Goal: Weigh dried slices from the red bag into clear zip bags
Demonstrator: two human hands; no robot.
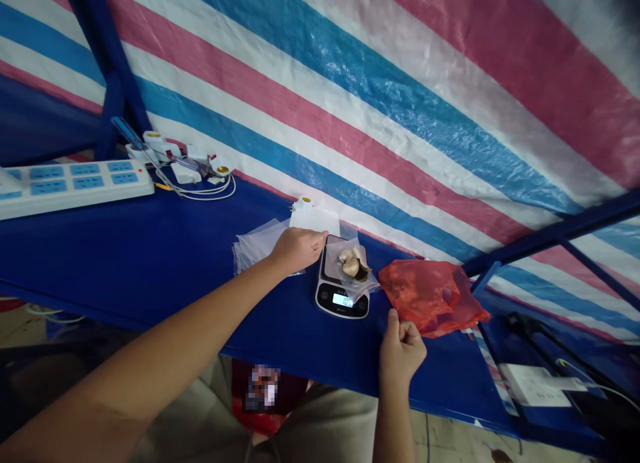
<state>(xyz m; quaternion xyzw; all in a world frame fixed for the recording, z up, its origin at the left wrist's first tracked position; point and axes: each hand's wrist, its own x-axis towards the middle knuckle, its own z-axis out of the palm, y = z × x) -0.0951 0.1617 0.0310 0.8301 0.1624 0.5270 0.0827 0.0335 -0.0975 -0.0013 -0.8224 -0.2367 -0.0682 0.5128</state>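
Note:
A digital kitchen scale [327,306] with a lit display lies on the blue table. On its plate rests a clear plastic bag [367,286] holding pale tan, lumpy pieces [351,266] with a darker brown part; their kind is unclear. My left hand [299,250] is closed, its fingertips pressed together by the scale's upper left edge. Under and behind that hand lie clear plastic bags [257,242]. My right hand [401,350] is closed too, thumb against curled fingers, just below a red plastic bag [425,293]. Whatever either hand may hold is hidden.
Behind the scale stands a white box-like object [314,218] beside the striped tarp [310,116]. A long power strip [75,183] and tangled cables [213,191] occupy the table's left. Another white power strip [535,385] is at right. Blue frame bars [560,230] border the table.

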